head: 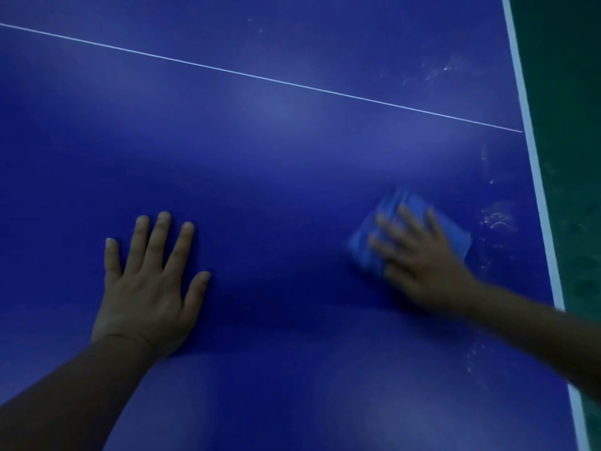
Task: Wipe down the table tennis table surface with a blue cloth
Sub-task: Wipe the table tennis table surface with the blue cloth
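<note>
A folded blue cloth (413,229) lies flat on the blue table (276,177) near its white-lined right edge.

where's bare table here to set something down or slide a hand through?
Widest free patch: between the left hand and the right hand pressing the blue cloth. Also the band from both hands up to the thin white line, and beyond it. Tight: the smudged strip between the cloth and the white table edge.

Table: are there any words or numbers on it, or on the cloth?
None: no words, numbers or logos can be read anywhere.
The table shows only a thin white line, a white edge stripe and whitish smudges.
The cloth under the right hand is blurred and shows no label.
</note>
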The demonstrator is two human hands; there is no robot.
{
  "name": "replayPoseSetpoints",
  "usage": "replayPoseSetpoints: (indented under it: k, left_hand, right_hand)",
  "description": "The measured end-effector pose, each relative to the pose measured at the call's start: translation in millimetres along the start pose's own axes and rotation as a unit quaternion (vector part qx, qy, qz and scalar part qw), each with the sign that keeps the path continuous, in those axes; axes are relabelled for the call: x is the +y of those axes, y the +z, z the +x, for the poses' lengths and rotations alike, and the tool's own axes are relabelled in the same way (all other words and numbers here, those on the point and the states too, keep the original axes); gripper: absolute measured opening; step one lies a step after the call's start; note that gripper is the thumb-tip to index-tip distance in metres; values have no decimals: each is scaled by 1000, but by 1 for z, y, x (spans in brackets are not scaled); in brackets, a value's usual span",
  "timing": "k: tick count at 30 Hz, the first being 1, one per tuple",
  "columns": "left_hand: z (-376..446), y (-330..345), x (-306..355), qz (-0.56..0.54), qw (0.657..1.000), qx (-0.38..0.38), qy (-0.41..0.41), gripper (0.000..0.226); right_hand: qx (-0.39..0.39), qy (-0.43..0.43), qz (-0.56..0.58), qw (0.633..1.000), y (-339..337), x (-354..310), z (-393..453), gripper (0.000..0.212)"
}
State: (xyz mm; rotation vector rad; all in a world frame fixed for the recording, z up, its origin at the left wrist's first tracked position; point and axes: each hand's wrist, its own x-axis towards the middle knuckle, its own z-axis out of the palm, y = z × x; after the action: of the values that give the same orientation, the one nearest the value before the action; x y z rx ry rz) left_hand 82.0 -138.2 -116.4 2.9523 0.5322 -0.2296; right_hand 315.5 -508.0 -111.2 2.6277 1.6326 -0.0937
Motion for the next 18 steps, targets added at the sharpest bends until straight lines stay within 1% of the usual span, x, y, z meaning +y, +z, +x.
replayPoseSetpoints:
  k: [1, 2, 3, 4, 5, 6, 7, 8, 9, 10, 11, 12, 14, 15, 16, 17, 18]
  left_hand:
    - [0, 0, 0, 2, 1000, -2, 0, 74]
    - [0, 0, 0, 2, 1000, -5, 0, 74]
    - [0, 0, 0, 1, 1000, -4, -1, 74]
    - [0, 0, 0, 1, 1000, -2, -2, 74]
    - [0, 0, 0, 2, 1000, -1, -2, 75]
    - [0, 0, 0, 2, 1000, -2, -2, 75]
    - [0, 0, 0, 2, 1000, -1, -2, 75]
    - [0, 0, 0, 1, 1000, 0, -3, 75]
    - [0, -1, 0, -3, 1000, 0, -4, 75]
    - [1, -1, 0, -6, 1000, -1, -3, 75]
    - [1, -1, 1, -8, 1000, -2, -4, 75]
    - [0, -1, 1, -8, 1000, -1, -4, 75]
    - [0, 0, 0, -7, 1000, 0, -5, 75]
    - [0, 0, 0, -8, 1000, -1, -5, 76]
    - [0, 0, 0, -9, 1000, -3, -5, 76]
    - [0, 0, 0, -12, 1000, -4, -6, 76]
    - [0, -1, 0, -14, 1000, -2, -7, 77]
  right_hand:
    - [-11, -77, 6, 997, 0, -18, -21, 51]
    - [-31, -128, 7, 991, -2, -20, -30, 50]
    - [-44, -149, 6, 988, -5, -9, -23, 49]
    - [-32, -133, -10, 991, -6, 12, -5, 49]
    - [-7, -70, -17, 997, -5, 35, 19, 51]
    - [18, 31, -7, 999, -7, 59, 43, 54]
    - [16, 138, 1, 990, -12, 82, 66, 60]
    - [15, 231, 22, 973, -17, 99, 82, 66]
    - [18, 291, 41, 956, -19, 101, 91, 71]
    - [23, 308, 44, 950, -17, 91, 92, 72]
    - [30, 289, 24, 957, -13, 72, 86, 68]
    - [33, 231, 7, 972, -8, 46, 72, 63]
    - [12, 50, 7, 999, -2, -20, 21, 54]
    - [0, -60, 10, 998, 1, -51, -10, 51]
    - [-21, -151, 15, 988, 0, -69, -33, 50]
    - [-46, -211, 12, 976, -2, -71, -45, 50]
    - [-55, -242, 11, 969, -5, -58, -41, 50]
